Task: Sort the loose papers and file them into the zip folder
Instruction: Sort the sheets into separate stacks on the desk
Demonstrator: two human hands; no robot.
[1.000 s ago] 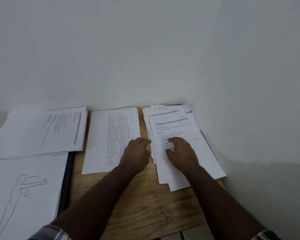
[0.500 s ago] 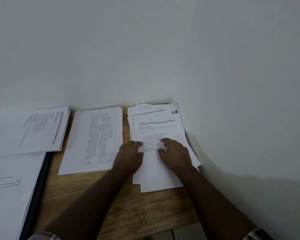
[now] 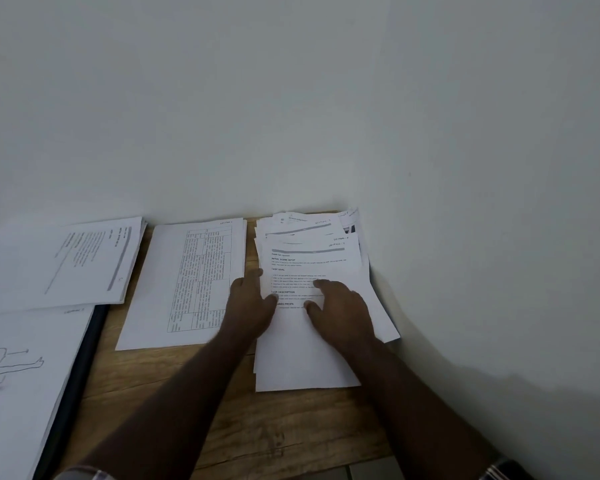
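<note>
— Wooden table (image 3: 264,427) in a white-wall corner, w/ four lots of paper on it. Where are the hands?

— Both on the messy stack of loose papers (image 3: 309,358) at the right, up against the wall (image 3: 465,168). Right hand (image 3: 340,310) lies palm-down on the top sheet, fingers straight & slightly spread, pressing on the printed text. Left hand (image 3: 253,303) is at the stack's left edge, thumb on top of the sheet; fingers reach over the edge, can't tell if they curl under it.

— Other piles?

— Table-grid sheet (image 3: 187,282) just left of the stack, left hand partly over its right side. Further left, a text pile (image 3: 66,261) turned sideways. Near-left, a sheet w/ a line-drawn figure (image 3: 21,382).

— Zip folder?

— Dark edge (image 3: 80,375) shows under the figure sheet; prob. the folder, can't confirm. Striped cuffs at both wrists, bottom of view.
</note>
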